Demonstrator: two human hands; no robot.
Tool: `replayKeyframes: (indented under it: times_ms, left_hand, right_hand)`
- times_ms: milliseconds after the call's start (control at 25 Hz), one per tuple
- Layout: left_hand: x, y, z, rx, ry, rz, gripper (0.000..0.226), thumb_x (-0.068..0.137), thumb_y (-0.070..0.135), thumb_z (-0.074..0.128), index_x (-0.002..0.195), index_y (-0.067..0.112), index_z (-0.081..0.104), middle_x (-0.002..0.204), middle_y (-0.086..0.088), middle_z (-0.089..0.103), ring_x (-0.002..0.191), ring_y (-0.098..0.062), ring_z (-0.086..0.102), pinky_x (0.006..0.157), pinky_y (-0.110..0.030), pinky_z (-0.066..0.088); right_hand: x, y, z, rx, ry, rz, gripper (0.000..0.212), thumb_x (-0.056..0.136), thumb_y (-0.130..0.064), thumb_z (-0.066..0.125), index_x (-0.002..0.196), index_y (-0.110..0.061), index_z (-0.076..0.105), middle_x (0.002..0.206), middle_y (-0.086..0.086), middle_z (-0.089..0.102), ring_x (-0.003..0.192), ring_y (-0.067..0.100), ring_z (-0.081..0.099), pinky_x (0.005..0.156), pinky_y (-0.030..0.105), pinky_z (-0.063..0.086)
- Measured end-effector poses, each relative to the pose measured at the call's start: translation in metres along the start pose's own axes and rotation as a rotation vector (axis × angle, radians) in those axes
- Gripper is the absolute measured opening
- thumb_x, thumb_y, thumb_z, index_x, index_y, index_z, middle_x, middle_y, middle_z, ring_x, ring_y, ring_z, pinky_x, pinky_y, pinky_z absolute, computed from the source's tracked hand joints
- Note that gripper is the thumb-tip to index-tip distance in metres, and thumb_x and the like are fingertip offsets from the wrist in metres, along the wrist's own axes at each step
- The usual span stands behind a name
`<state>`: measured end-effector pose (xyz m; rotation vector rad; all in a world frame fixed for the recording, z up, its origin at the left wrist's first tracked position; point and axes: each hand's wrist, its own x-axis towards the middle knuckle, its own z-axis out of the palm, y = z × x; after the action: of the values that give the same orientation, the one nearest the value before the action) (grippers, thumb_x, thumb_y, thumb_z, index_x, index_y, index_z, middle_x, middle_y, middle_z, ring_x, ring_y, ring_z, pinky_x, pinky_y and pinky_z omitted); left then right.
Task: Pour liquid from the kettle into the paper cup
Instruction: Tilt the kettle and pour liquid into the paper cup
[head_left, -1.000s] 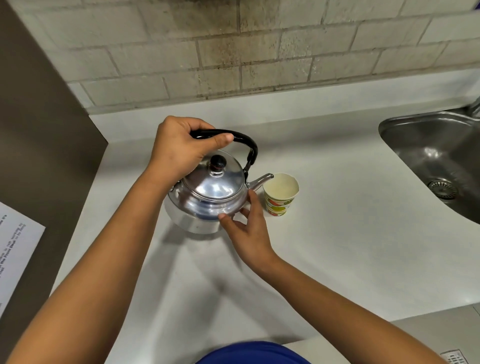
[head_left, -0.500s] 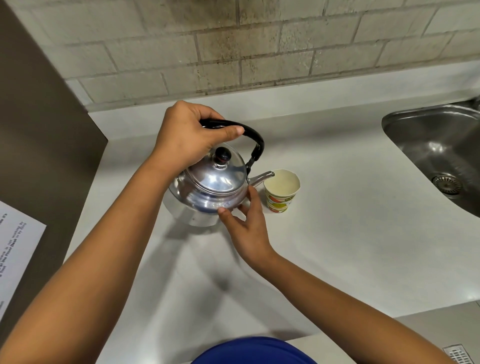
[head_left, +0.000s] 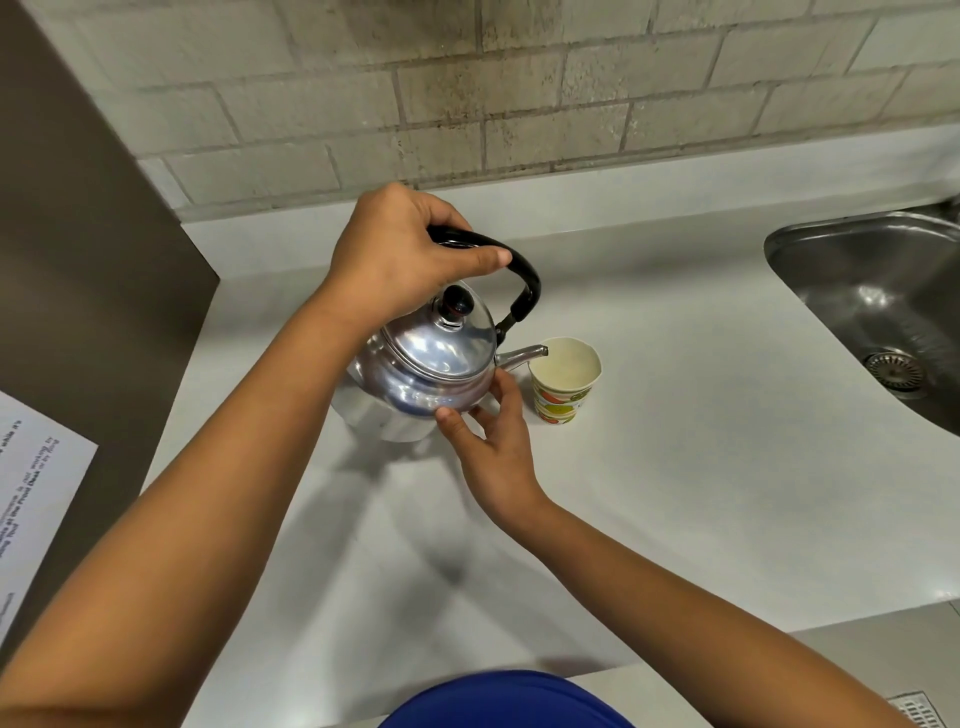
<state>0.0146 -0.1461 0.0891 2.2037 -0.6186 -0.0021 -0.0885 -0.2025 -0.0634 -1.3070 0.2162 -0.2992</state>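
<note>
- Gripping the black handle (head_left: 522, 283), the left hand (head_left: 400, 254) holds the shiny kettle (head_left: 421, 379) tipped toward the paper cup (head_left: 563, 382).
- The right hand (head_left: 493, 441) is open, with its fingertips (head_left: 445, 414) touching the kettle's lower side.
- The kettle's spout (head_left: 524, 354) reaches just over the cup's rim.
- The cup stands upright on the white counter (head_left: 701, 467), about midway between the back edge and the front edge, with fruit pictures on its side; its tiny writing cannot be read.
- A metal sink (head_left: 883, 312) sits at the counter's right edge.
- A paper sheet (head_left: 31, 509) with print too blurry to read shows at the far left.
</note>
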Motion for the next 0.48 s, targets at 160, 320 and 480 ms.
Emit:
replayKeyframes:
  times_ms: [160,320,480]
  left_hand:
    - [0.0008,0.0043,-0.0002,0.027,-0.008,0.017,0.030,0.058,0.049,0.077,0.073,0.024,0.072,0.060,0.005,0.064,0.057,-0.011,0.056,0.064,-0.035,0.051]
    - [0.0020,0.0078,0.0003,0.068,-0.014,0.044,0.029,0.058,0.050,0.076,0.073,0.025,0.072,0.060,0.009,0.063,0.058,-0.008,0.056,0.062,-0.032,0.049]
    - [0.0034,0.0087,0.0002,0.098,-0.019,0.055,0.029,0.059,0.050,0.075,0.075,0.025,0.072,0.061,0.009,0.063,0.060,-0.009,0.057,0.063,-0.033,0.051]
  right_hand:
    - [0.0015,0.0033,0.0009,-0.001,0.009,-0.002,0.057,0.082,-0.014,0.065,0.125,-0.029,0.032,0.125,-0.015,0.045,0.112,0.007,0.052,0.080,0.006,0.048]
    - [0.0034,0.0032,0.0023,0.004,0.006,0.009,0.058,0.082,-0.015,0.065,0.129,-0.024,0.032,0.133,-0.005,0.045,0.119,0.018,0.053,0.091,0.022,0.050]
    - [0.0036,0.0043,0.0038,0.005,0.003,0.026,0.060,0.082,-0.017,0.065,0.131,-0.022,0.031,0.133,-0.005,0.045,0.119,0.020,0.052,0.093,0.026,0.049]
